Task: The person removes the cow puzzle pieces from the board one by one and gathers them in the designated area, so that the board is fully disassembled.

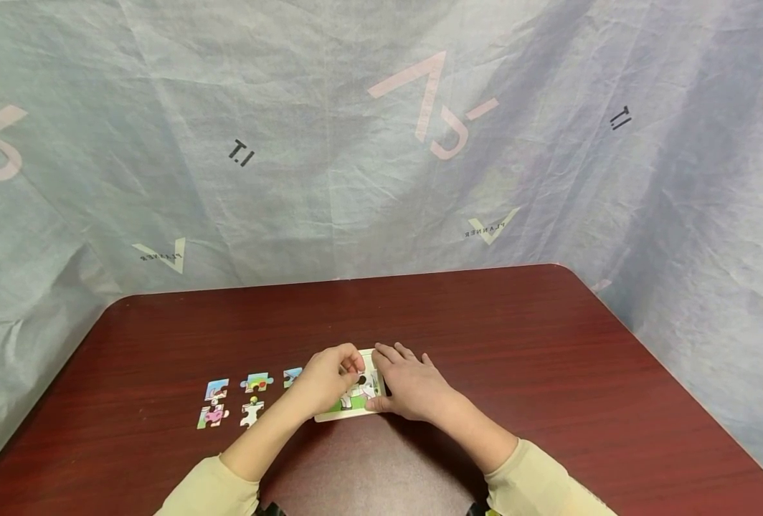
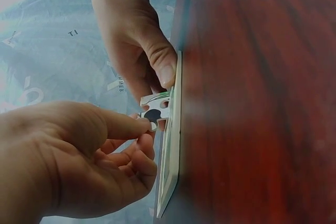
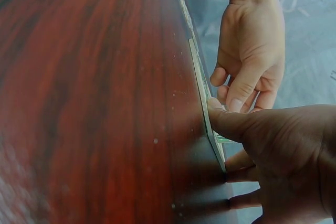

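My left hand (image 1: 326, 376) pinches a white puzzle piece (image 2: 153, 115) with a black patch between thumb and index finger. The piece stands tilted over the puzzle tray (image 1: 338, 415), its lower edge right at the picture surface. Pale-rimmed and flat, the tray shows green and white picture parts. On its right end rests my right hand (image 1: 414, 383), fingers spread and fairly straight, the thumb (image 3: 216, 105) on the near rim. The left hand covers the tray's left part in the head view.
Left of the tray lie several loose puzzle pieces: a blue one (image 1: 216, 389), a pink one (image 1: 212, 415), a colourful one (image 1: 256, 382), a white one (image 1: 252, 413) and one partly behind the left wrist (image 1: 292, 375). A printed cloth (image 1: 330, 143) hangs behind the dark red table (image 1: 485, 322).
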### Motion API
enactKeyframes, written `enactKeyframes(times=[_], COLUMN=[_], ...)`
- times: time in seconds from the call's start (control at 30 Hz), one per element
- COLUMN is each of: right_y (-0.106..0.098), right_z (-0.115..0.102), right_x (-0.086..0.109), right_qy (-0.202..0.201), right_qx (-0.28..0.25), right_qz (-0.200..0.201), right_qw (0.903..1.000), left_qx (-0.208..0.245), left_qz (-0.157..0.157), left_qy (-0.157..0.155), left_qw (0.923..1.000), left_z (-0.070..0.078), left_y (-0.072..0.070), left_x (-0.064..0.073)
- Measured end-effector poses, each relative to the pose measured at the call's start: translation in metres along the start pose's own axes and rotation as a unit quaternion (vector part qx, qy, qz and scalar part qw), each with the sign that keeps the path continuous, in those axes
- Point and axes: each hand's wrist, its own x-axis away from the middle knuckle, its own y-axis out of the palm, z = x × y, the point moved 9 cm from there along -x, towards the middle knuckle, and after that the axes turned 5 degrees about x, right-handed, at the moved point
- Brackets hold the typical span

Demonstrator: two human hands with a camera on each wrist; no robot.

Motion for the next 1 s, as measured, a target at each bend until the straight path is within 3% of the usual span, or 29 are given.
enactKeyframes(times=[0.57,1.0], right_y=[-0.002,-0.001], right_z=[0.000,-0.001], right_x=[0.000,0.000], right_qy=[0.000,0.000], right_qx=[0.000,0.004], right_qz=[0.002,-0.002], right_qw=[1.0000,1.0000], left_qx=[0.010,0.034], left_qz=[0.013,0.029], left_qy=[-0.006,-0.037], left_qw=[0.9998,0.9983], left_z=[0.001,-0.008], left_y=[-0.001,-0.010], left_x=[0.001,0.003])
